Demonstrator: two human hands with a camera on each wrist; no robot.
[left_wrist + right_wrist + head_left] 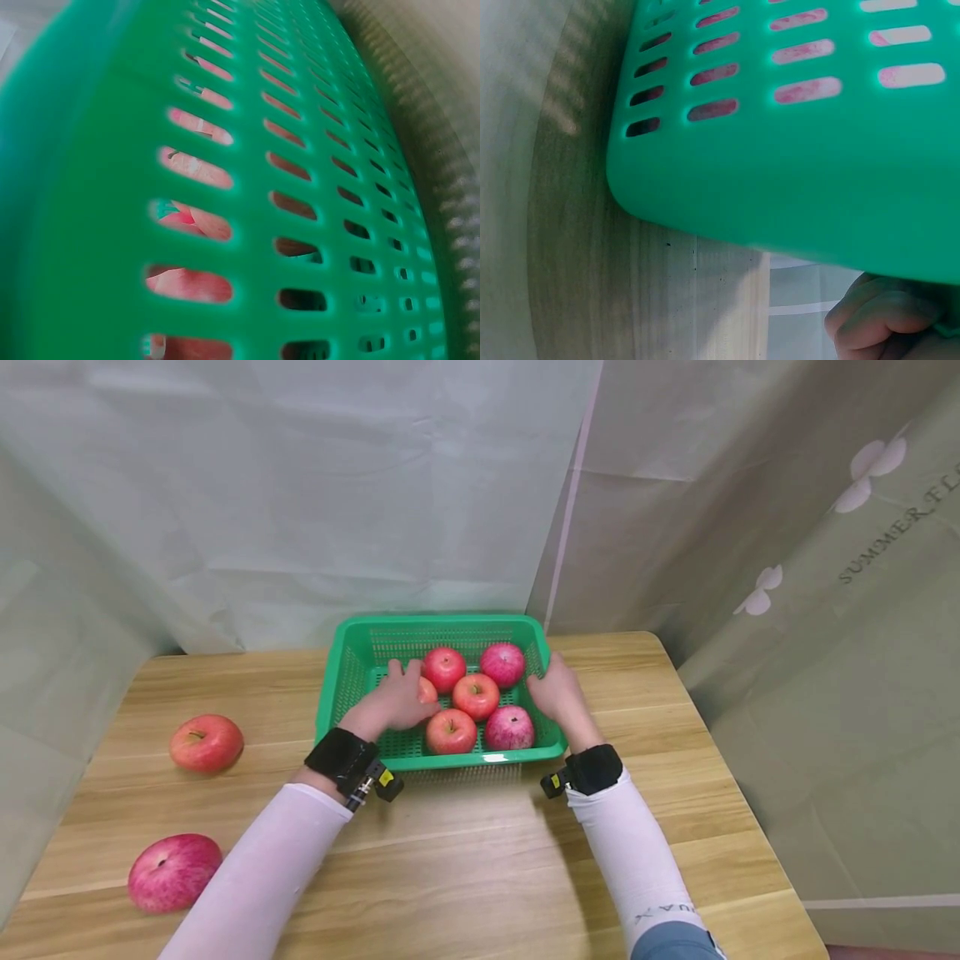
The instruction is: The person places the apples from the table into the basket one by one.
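Note:
A green plastic basket stands on the wooden table with several apples inside, some orange-red and some streaked pink. Reaching into its left half, my left hand grips an orange-red apple, which it partly hides. My right hand holds the basket's right rim, thumb on the inner side. In the right wrist view, curled fingers show just under the rim. The left wrist view is mostly filled by the slotted basket wall, with bits of the hand and fruit behind the slots.
An orange-red apple lies on the table left of the basket. Nearer the front left is a streaked pink apple, close to my left sleeve. Grey-green curtains hang behind the table and on both sides.

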